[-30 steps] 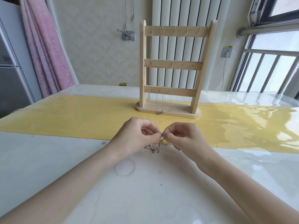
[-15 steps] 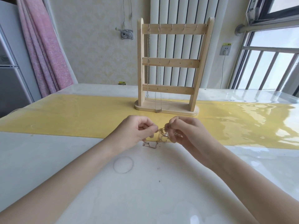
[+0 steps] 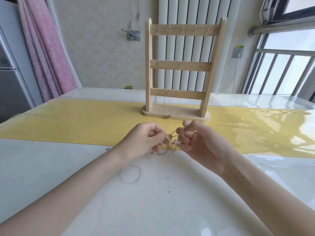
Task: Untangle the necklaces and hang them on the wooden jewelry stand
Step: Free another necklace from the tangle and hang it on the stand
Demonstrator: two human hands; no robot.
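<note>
Fingers [image 3: 162, 136] of the left hand [image 3: 144, 139] are curled and pinch a strand of the tangled necklaces [image 3: 170, 142], while the right hand [image 3: 199, 142] faces it with its fingers bent, thumb and forefinger nipping the chain near the top and the lower fingers crooked beside a small silver pendant [image 3: 177, 142]. Both hands hover just above the bench [image 3: 153, 201], with the knot stretched between them, right over the near edge of the yellow runner [image 3: 76, 121]; loose ends of the thin chains trail down onto the white surface under the left hand. Farther back on the runner stands the wooden jewelry stand [image 3: 180, 65], upright, with three crossbars. Two chains already hang from hooks at the left of its top bar: a shorter one [image 3: 156, 65] ending beside the lowest bar, and a longer one [image 3: 169, 74] whose pendant reaches the base. A faint ring mark [image 3: 130, 173] shows on the bench between the forearms. Pink curtains [image 3: 46, 48] hang at the far left, and a barred window [image 3: 281, 70] is at the right.
</note>
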